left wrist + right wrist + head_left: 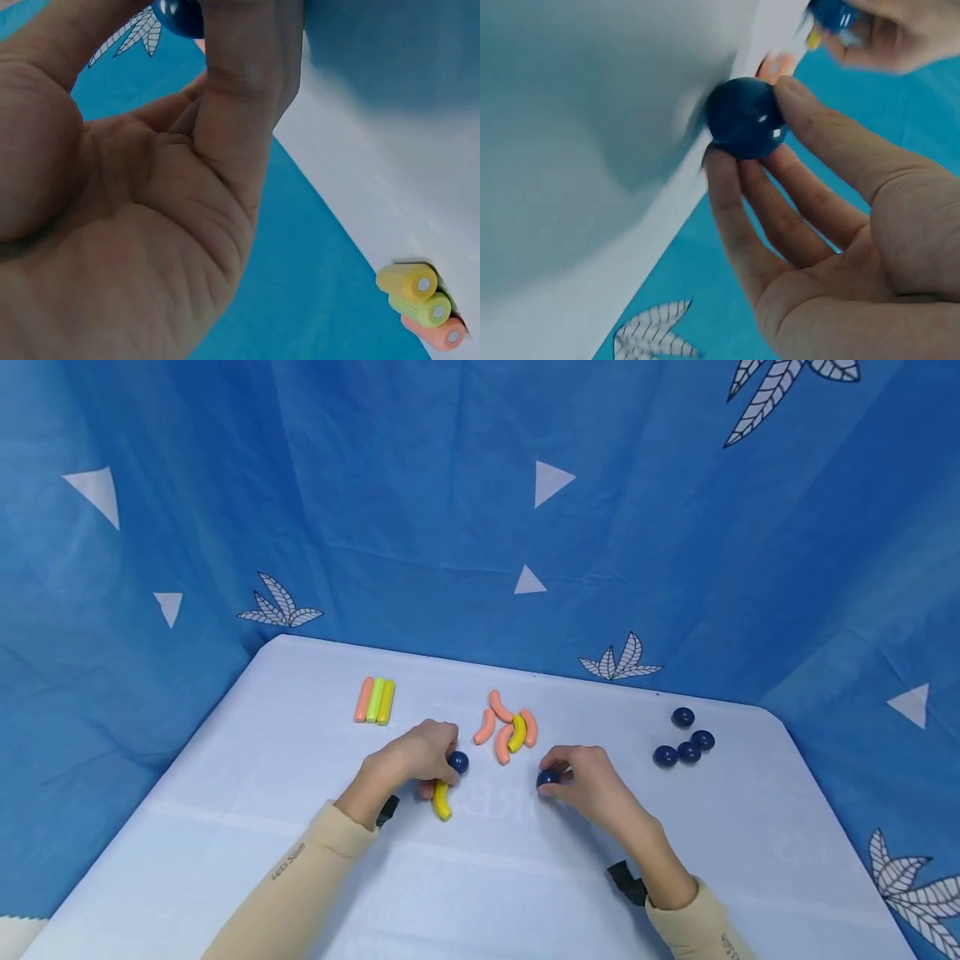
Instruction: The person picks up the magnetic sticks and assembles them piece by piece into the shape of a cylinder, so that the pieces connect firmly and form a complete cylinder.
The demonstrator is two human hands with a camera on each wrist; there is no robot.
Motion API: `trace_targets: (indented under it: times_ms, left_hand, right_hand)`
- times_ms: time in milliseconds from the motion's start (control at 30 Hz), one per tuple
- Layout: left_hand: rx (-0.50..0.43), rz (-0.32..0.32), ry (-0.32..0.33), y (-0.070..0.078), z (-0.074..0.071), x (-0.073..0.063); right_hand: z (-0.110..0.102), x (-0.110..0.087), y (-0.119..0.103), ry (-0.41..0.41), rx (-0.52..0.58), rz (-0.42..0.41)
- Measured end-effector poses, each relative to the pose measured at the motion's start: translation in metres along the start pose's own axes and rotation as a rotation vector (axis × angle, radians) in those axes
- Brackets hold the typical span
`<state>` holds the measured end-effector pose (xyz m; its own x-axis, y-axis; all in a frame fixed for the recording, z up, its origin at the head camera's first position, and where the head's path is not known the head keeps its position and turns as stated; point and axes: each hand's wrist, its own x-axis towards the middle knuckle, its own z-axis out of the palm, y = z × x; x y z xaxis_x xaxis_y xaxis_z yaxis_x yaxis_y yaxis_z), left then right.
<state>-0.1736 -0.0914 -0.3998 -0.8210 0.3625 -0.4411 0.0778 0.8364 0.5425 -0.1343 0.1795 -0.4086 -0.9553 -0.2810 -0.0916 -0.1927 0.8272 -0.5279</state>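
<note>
My left hand [426,752] pinches a dark blue ball [459,762] between thumb and fingers, over the left-centre of the table. A yellow curved piece [442,800], shaped like a small banana, lies just below that hand, with a pink piece [426,789] partly hidden beside it. To the right, my right hand [588,781] grips another dark blue ball [548,779]; the right wrist view shows this ball [746,118] between the thumb and fingertips. Between the hands and farther back, several pink curved pieces [502,744] surround one yellow curved piece [517,732].
Three sticks stand side by side at the back left: pink [363,699], lime green [375,700] and yellow [386,702]. Several dark blue balls [689,752] lie grouped at the right. A blue patterned cloth [420,527] hangs behind the white table [480,893].
</note>
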Motion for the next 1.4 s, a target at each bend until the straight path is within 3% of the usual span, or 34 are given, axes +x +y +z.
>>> trace_targets:
  times_ms: [400, 567, 833, 1133, 1400]
  left_hand:
    - [-0.019, 0.026, 0.061, 0.005, 0.008, 0.004]
    - [-0.017, 0.046, 0.09, 0.006, 0.01, 0.003]
    - [-0.016, 0.063, 0.09, 0.006, 0.011, 0.005]
    - [-0.013, 0.094, 0.062, 0.008, 0.009, 0.006]
    - [-0.029, 0.079, 0.036, 0.007, 0.014, 0.004]
  right_hand:
    - [0.03, -0.006, -0.031, -0.135, 0.129, -0.233]
    - [0.04, -0.009, -0.041, -0.169, 0.187, -0.285]
    - [0.046, -0.012, -0.047, -0.184, 0.233, -0.285]
    - [0.043, -0.009, -0.046, -0.199, 0.207, -0.283]
    - [0.034, -0.007, -0.035, -0.122, 0.22, -0.275]
